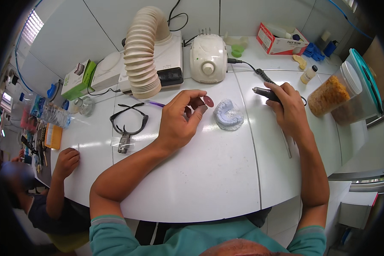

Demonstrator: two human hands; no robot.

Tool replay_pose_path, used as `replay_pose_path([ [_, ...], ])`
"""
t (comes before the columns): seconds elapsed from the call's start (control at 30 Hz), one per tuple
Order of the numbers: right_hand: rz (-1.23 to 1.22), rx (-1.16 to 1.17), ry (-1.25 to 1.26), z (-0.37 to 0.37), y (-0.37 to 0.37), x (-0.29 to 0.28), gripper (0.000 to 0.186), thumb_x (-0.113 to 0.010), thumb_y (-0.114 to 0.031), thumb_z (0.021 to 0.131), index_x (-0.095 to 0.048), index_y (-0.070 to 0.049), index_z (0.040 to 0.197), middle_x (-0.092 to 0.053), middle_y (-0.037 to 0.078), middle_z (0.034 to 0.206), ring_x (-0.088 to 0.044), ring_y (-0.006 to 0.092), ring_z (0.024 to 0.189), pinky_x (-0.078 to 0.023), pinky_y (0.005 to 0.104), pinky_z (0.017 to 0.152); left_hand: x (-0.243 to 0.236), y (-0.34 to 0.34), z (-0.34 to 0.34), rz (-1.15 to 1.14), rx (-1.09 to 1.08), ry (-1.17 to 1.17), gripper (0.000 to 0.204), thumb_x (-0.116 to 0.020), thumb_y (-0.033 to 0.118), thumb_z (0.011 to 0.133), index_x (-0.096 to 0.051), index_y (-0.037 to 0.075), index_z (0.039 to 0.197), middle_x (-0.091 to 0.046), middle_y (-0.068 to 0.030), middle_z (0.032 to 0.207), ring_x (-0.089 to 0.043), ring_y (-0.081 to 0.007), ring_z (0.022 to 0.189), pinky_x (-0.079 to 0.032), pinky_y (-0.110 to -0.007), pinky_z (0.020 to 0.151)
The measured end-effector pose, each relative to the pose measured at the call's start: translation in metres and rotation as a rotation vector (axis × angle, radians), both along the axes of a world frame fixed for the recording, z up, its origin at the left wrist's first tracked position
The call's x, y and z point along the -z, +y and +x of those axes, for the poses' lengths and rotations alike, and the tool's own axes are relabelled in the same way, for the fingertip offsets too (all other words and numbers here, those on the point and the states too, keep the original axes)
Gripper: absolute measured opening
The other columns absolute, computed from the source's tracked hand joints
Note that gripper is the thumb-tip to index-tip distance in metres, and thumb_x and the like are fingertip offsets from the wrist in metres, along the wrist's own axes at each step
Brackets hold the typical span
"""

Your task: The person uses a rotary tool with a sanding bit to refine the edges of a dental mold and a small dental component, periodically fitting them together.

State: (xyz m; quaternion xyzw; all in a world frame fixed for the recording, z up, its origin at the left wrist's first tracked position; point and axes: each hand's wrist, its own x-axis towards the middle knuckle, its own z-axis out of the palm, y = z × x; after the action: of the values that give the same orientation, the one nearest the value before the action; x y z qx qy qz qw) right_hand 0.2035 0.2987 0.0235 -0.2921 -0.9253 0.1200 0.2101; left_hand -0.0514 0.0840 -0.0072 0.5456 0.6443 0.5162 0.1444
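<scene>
The person's left hand (179, 117) is pinching a small red disc (208, 101) between thumb and fingers; the right hand (288, 104) is gripping a black handpiece (269, 94), its metal tip pointing left; a pale dental cast (229, 115) is lying between them, well back from the curved front edge of the white surface (200, 179); a cream control box (208, 59) is standing near the back edge, before a panelled wall (239, 17); a ribbed hose (141, 51) is arching beside it; clear tubs (328, 96) are crowding the right edge; another person's hand (67, 163) is resting by the left edge.
</scene>
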Motion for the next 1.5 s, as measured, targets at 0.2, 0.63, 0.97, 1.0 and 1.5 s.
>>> replay_pose_path([
  [0.2,0.043,0.066,-0.105,-0.002,0.005,0.006,0.054,-0.074,-0.002,0.103,-0.069,-0.014,0.155,-0.063,0.014,0.120,-0.057,0.0304,0.113,-0.047,0.0428,0.100,0.005,0.005,-0.010,-0.048,-0.159,0.180,0.040,-0.076,0.002,0.095,-0.067,0.005,0.134,-0.077,-0.0086,0.099,-0.072,-0.0176,0.086,-0.054,-0.033,0.073],
  [0.63,0.150,-0.023,-0.152,-0.003,0.010,0.006,0.044,-0.077,-0.002,0.099,-0.080,-0.018,0.140,-0.069,0.007,0.121,-0.058,0.0257,0.121,-0.044,0.0408,0.108,-0.005,0.010,0.019,0.071,-0.013,0.690,0.073,-0.088,0.030,0.088,-0.060,0.006,0.152,-0.063,-0.0181,0.148,-0.057,-0.0378,0.130,-0.043,-0.049,0.111],
  [0.97,0.253,-0.065,-0.078,-0.005,0.012,0.008,0.042,-0.078,0.000,0.097,-0.080,-0.011,0.137,-0.077,0.008,0.119,-0.065,0.0268,0.120,-0.047,0.0413,0.111,0.000,0.016,0.021,-0.109,0.134,0.682,0.093,-0.090,0.046,0.088,-0.052,0.005,0.162,-0.065,-0.0176,0.148,-0.052,-0.0371,0.139,-0.037,-0.049,0.116],
  [1.0,0.229,-0.060,-0.071,-0.004,0.011,0.009,0.041,-0.078,-0.001,0.097,-0.080,-0.011,0.137,-0.077,0.008,0.120,-0.065,0.0267,0.121,-0.046,0.0416,0.112,-0.004,0.017,0.020,-0.110,0.166,0.629,0.094,-0.093,0.044,0.086,-0.053,0.005,0.161,-0.065,-0.0188,0.146,-0.055,-0.0379,0.138,-0.040,-0.050,0.116],
  [1.5,-0.826,-0.321,0.434,-0.008,-0.054,-0.009,0.037,-0.065,-0.006,0.111,-0.063,0.006,0.146,-0.071,0.013,0.119,-0.074,0.0186,0.108,-0.064,0.0336,0.095,-0.004,0.006,0.017,0.347,0.254,0.533,0.105,-0.105,0.028,0.072,-0.052,0.010,0.160,-0.057,-0.0211,0.142,-0.068,-0.0374,0.120,-0.065,-0.045,0.099],
])
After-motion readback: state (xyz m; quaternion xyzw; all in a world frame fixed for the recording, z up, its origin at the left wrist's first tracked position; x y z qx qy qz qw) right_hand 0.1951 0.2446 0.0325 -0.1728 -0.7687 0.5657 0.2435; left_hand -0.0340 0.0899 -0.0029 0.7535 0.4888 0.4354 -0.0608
